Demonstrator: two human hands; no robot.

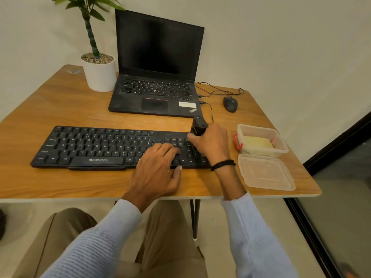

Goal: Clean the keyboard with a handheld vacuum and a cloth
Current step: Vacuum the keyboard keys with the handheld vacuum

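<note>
Pale blue sleeves (pixel 104 237) reach forward from the bottom edge, over tan trousers (pixel 170 227). Beyond them the wooden surface (pixel 60 109) fills the middle. At its far side stands an open black laptop (pixel 156 77), screen dark, with a white plant pot (pixel 99 75) just left of it. The black keyboard (pixel 96 147) lies nearer, lengthwise along the front edge. Right of it sit a clear plastic box (pixel 259 128) holding something pale yellow, and its lid (pixel 265 172), flat beside it and nearer the edge. The left hand (pixel 158 173) rests on the keyboard's right part, fingers straight and close together on the keys, thumb at the front rim. The right hand (pixel 212 143), fingers curled, grips the black handheld vacuum (pixel 197 126), which stands upright over the keyboard's far right corner. A black mouse (pixel 230 104) lies behind, near the laptop.
</note>
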